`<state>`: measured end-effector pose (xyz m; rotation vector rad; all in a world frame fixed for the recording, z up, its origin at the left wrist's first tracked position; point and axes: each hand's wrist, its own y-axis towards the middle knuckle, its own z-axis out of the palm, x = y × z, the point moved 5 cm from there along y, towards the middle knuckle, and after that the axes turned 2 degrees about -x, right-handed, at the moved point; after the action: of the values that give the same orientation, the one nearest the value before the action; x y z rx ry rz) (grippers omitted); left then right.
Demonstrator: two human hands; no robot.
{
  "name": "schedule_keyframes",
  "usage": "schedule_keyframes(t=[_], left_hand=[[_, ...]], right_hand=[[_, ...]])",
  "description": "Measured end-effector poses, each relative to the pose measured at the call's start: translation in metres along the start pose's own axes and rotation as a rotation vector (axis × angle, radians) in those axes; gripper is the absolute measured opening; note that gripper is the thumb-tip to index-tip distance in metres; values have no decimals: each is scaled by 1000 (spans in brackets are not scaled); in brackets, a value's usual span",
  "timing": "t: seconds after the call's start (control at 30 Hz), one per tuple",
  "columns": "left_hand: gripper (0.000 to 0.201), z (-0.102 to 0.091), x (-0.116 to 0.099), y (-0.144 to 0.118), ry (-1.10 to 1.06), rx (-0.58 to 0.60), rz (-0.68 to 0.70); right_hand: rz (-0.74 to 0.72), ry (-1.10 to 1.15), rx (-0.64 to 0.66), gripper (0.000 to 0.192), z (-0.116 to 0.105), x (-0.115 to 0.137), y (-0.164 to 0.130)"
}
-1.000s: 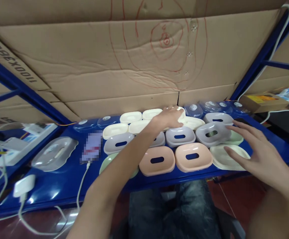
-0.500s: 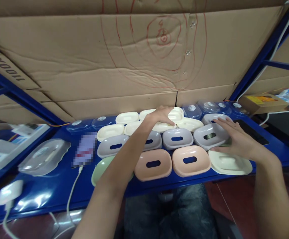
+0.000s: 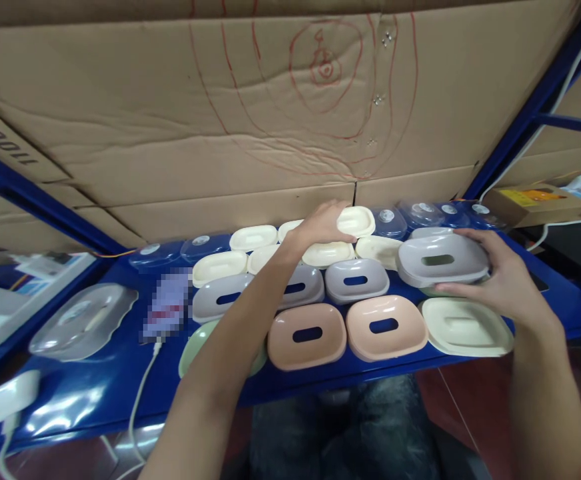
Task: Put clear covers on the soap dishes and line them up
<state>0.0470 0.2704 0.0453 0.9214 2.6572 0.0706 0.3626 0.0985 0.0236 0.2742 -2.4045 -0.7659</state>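
Observation:
My left hand [image 3: 323,223] is closed around the left end of a cream soap dish [image 3: 357,221] in the back row, its thumb at the near edge. At the right, my right hand [image 3: 505,273] grips a grey soap dish [image 3: 440,259] with a slot in its floor, fingers behind and thumb in front. That grey dish is raised over other pieces, which it partly hides. A grey soap dish [image 3: 356,281] lies between the hands, behind two peach ones [image 3: 388,327]. A pale cream piece [image 3: 468,327] sits below my right hand. My left forearm partly covers a green dish [image 3: 195,347].
Clear lids [image 3: 390,223] stand along the cardboard wall [image 3: 145,120]. On the blue shelf [image 3: 95,393] at left lie a large clear cover [image 3: 83,320], a blurred-out phone [image 3: 166,303] on a cable, and a white plug [image 3: 14,395]. A brown box [image 3: 535,207] is at right.
My right hand has closed on the grey soap dish and lifted it slightly. My left hand has shifted the cream dish a little up and back.

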Motion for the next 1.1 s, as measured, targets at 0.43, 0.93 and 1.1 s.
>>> schedule_keyframes(t=[0.43, 0.93, 1.1], left_hand=[[88, -66, -72, -137, -566, -256, 47], [67, -50, -38, -171, -1361, -320, -174], [39, -48, -46, -172, -1645, -252, -231]], right_hand=[[-127, 452, -157, 103, 20, 142, 21], [104, 764, -18, 97, 101, 169, 21], [79, 691, -45, 98, 98, 167, 22]])
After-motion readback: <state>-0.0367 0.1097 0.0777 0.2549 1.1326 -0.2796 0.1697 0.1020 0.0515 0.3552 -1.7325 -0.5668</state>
